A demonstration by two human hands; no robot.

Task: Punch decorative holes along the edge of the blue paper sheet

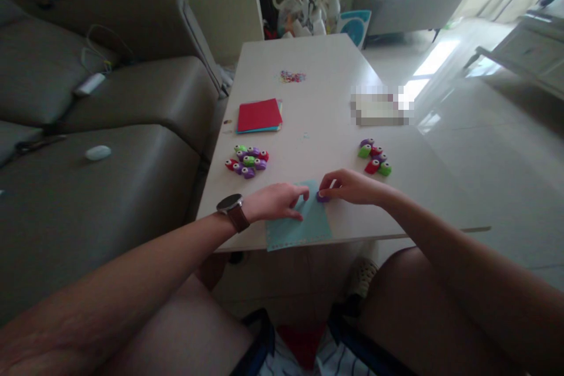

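At the near edge of the white bench (308, 70), the left hand (277, 202) presses flat, fingers spread, on the light blue paper sheet (304, 226), while the right hand (352, 187) pinches a small purple plastic punch (323, 196) at the sheet's far right edge, just beside the left fingertips.

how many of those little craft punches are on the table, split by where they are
left pile: 9
right pile: 5, as far as shows
under the right hand, on the blue paper: 1 purple punch
total: 15
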